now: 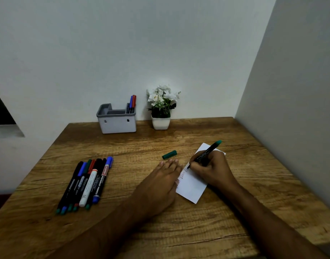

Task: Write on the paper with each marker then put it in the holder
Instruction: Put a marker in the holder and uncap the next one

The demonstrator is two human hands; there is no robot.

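A small white sheet of paper (191, 186) lies slanted on the bench, bearing some handwriting. An uncapped black marker with a green end (207, 152) leans tip-down on it; its green cap (169, 154) lies just beside. More markers (85, 182) lie bunched at left. Two stand in the grey-rimmed white holder (116, 119).

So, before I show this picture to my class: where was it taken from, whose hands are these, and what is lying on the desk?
The camera sits on a person's head, looking down at their own two hands; no machine is involved. The right hand holds a green marker in a writing grip, its tip on the paper. The left hand lies flat beside the paper, touching its edge. The marker's green cap lies loose on the wooden desk. A row of markers waits at the left. At the back stand a grey holder with two markers inside and a small potted plant.
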